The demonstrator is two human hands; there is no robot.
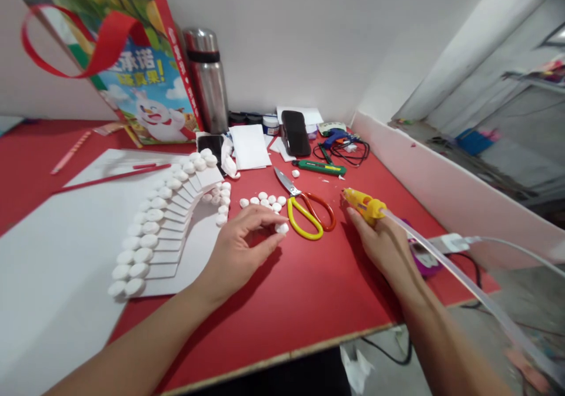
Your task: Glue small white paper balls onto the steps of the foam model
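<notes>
At a red desk [309, 290], a person's left hand [241, 249] pinches one small white ball [282, 228] between narrowed fingertips at the near end of a loose scatter of white balls [265, 200], while the right hand [384, 240] is wrapped around a yellow glue gun [364, 203], its nozzle pointing toward 11 o'clock and a clear glue stick [445, 269] trailing back toward 4 o'clock. The step in hand looks like picking a ball for gluing: the ball lies on the desk just at 9 o'clock of the yellow-handled scissors [304, 208], well apart from the gun's tip. At 9 o'clock of the left hand a fan of white card strips [176, 225] is already edged with a double row of balls. The next move would seem to call for bringing nozzle and ball together, with fingertips kept off the hot glue, then setting the ball on a free spot on the fan. The gift bag [145, 72] at 11 o'clock carries Chinese characters that appear to read 承诺 and 真果, beside a cartoon rabbit; a steel flask [207, 78], a black phone [295, 132] and a green cutter [318, 167] lie toward 12 o'clock, with no legible markings
</notes>
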